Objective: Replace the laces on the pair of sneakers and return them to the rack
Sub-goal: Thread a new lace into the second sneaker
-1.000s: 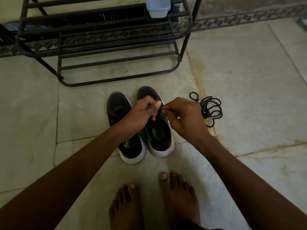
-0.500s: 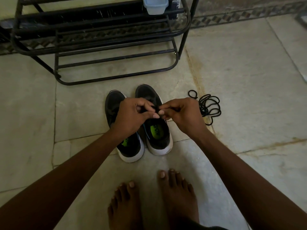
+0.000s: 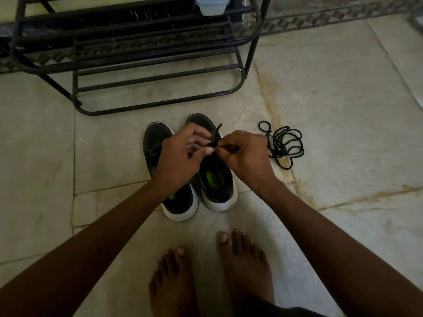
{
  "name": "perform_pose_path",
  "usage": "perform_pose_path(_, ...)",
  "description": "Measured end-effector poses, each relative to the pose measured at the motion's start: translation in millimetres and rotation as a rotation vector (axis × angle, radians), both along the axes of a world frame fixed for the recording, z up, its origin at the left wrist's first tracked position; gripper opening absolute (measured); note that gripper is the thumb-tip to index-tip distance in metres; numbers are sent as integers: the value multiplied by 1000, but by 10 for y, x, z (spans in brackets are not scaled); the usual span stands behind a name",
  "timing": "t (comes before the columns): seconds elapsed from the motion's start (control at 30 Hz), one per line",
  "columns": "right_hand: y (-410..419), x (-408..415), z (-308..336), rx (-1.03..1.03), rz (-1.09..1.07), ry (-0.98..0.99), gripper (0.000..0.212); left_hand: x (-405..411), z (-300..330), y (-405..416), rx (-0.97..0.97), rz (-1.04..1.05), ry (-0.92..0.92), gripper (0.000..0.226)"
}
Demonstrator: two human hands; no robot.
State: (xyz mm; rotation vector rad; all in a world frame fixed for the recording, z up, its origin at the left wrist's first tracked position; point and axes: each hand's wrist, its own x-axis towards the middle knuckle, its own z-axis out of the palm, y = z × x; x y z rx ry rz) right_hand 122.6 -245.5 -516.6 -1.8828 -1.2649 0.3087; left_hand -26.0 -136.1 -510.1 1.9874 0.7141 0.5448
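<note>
I had both hands over the right sneaker [image 3: 217, 179], which stood on the floor [image 3: 343, 99] beside the left sneaker [image 3: 158, 143], the two touching side by side with toes toward the rack [image 3: 137, 53]. My left hand [image 3: 180, 156] had its fingers curled, thumb and fingertips pinching a black lace [image 3: 216, 133] just above the shoe's tongue. My right hand [image 3: 242, 154] met it there, its grip pressed onto the same lace, thumb against forefinger. A short loop of that lace stood up between the two hands. Whether the lace ran through any eyelet I could not tell; my hands hid that part. A second black lace, the coil [image 3: 282, 143], lay loose on the floor just right of my right hand, not touching the shoes. The rack stood beyond the sneakers, with a pale tub [image 3: 211, 5] on an upper bar. My bare feet [image 3: 242, 266] were on the floor near the heels.
</note>
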Motion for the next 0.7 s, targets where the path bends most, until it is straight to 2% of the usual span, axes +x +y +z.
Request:
perform_pose_path(0.23,14,-14,-97,36,-3,-49,6,-30,-13,37,-2,-54,26,37)
perform_pose_path(0.7,17,-104,-151,-16,57,-219,8,11,5,65,-202,19,63,30)
